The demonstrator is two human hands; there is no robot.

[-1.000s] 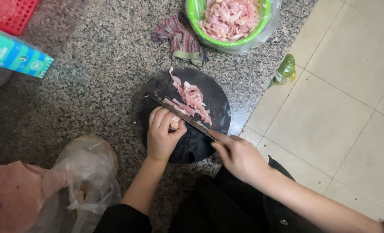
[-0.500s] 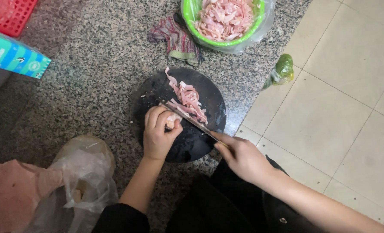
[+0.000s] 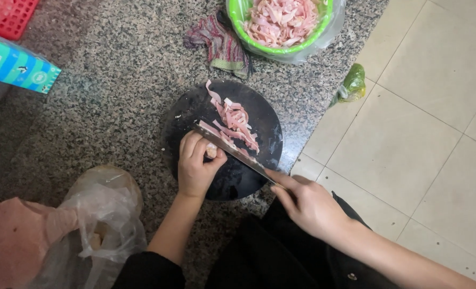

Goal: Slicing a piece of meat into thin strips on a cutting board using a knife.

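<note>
head view, the only one supplied: i look straight down on a speckled granite counter (image 3: 104,101) that ends at the right against a pale tiled floor (image 3: 425,123). my left hand (image 3: 196,167) is curled, fingertips tucked, and presses a small uncut piece of raw meat (image 3: 211,151) onto the near-left part of a round black cutting board (image 3: 222,140). my right hand (image 3: 308,204) is closed around the handle of a knife (image 3: 232,151), the handle itself hidden in the palm; the blade runs far-left across the board and lies just beside the left knuckles. the two hands are apart, joined only by the blade between them. on the far side of the blade lie the cut strips (image 3: 235,119), pink, loosely piled, running toward the board's far edge. progress, as i judge it: most of the piece on the board is already in strips and only the short stub under the left fingers is left to slice. far from me, a green bowl (image 3: 278,49) lined with clear plastic holds a heap of similar pink strips, which suggests that a good share is already done. a striped cloth (image 3: 222,45) lies just left of that bowl. near left, a clear plastic bag (image 3: 101,225) sits open; whether it holds more uncut meat i cannot tell. a teal carton (image 3: 16,64) and a red basket (image 3: 10,16) stand far left; a small green bag (image 3: 352,84) rests at the counter's right edge.
</note>
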